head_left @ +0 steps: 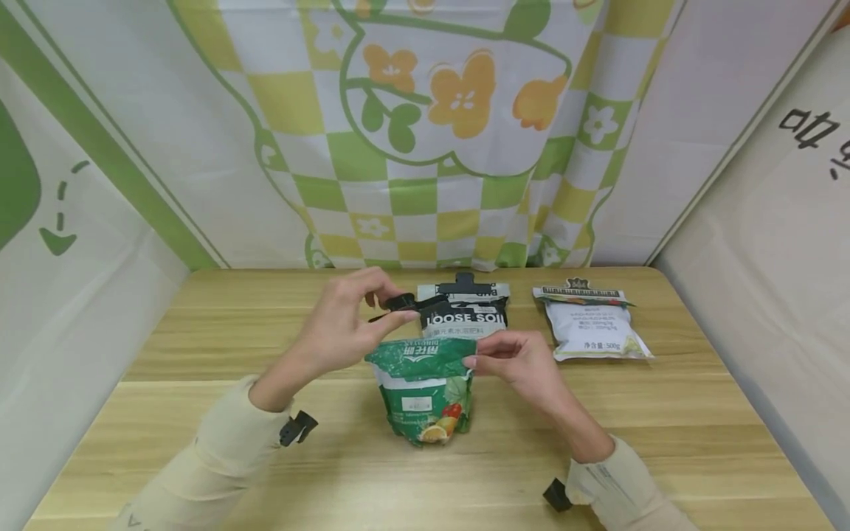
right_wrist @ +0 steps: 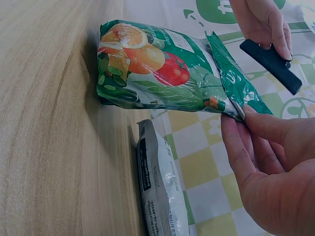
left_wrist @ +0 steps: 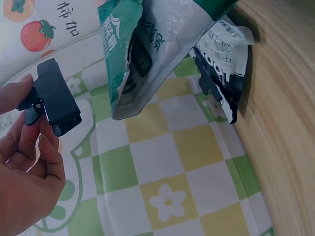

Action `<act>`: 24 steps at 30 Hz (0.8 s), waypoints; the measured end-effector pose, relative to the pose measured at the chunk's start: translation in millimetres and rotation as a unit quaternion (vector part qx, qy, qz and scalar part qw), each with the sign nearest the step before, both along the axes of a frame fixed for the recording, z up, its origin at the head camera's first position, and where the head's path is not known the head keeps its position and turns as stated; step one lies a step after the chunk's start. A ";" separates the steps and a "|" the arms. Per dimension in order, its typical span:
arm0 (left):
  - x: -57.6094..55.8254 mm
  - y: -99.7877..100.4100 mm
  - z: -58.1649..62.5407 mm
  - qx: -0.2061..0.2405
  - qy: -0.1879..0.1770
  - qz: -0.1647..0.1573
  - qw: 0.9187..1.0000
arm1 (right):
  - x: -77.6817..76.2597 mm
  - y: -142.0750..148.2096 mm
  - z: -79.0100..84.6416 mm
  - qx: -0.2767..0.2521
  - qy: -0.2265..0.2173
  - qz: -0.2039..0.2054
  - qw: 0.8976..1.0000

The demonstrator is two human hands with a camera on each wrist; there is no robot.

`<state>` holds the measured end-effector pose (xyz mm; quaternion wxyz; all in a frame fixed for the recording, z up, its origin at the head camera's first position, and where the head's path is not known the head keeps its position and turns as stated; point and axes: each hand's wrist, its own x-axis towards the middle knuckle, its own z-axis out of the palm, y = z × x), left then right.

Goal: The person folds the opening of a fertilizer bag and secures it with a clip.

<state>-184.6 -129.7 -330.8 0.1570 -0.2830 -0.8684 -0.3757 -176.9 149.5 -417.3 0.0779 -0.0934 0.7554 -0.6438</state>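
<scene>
A green bag (head_left: 425, 402) printed with fruit and vegetables stands upright on the table, its top folded over toward the person. My right hand (head_left: 524, 369) pinches the right end of that fold between thumb and fingers, as the right wrist view shows close up. Above the bag's left side, my left hand (head_left: 339, 324) holds a black bag clip (left_wrist: 54, 98) by its handles. In the right wrist view the black clip (right_wrist: 271, 66) is apart from the fold.
Behind the green bag lies a black and white bag (head_left: 463, 317) with a black clip (head_left: 464, 284) on its top. A white bag (head_left: 591, 328), also clipped at the top, lies at the back right. A patterned curtain (head_left: 412, 192) hangs behind the table (head_left: 265, 472).
</scene>
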 end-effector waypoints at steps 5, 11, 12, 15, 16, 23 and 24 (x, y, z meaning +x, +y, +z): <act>-2.2 5.2 -4.0 -0.020 -0.006 -0.011 1.000 | -0.1 0.0 -0.5 -0.005 -0.005 0.002 1.000; -4.0 9.5 -2.0 -0.054 -0.021 -0.037 0.998 | -0.6 0.8 -1.1 0.000 0.002 -0.002 1.000; -4.2 9.8 -0.9 -0.058 -0.022 -0.042 0.997 | -0.7 0.9 -1.2 0.000 0.003 -0.001 1.000; -5.0 10.5 2.2 -0.068 -0.020 -0.054 0.996 | -1.0 1.2 -1.4 0.001 0.003 0.000 1.000; -5.2 10.8 3.0 -0.072 -0.019 -0.057 0.996 | -1.1 1.2 -1.5 0.000 0.003 0.000 1.000; -9.5 11.5 -0.6 -0.092 -0.045 -0.080 0.992 | -1.1 0.7 -0.6 -0.005 -0.001 0.001 1.000; -10.5 11.8 -1.6 -0.094 -0.048 -0.081 0.991 | -1.0 0.6 -0.4 -0.004 0.001 0.001 1.000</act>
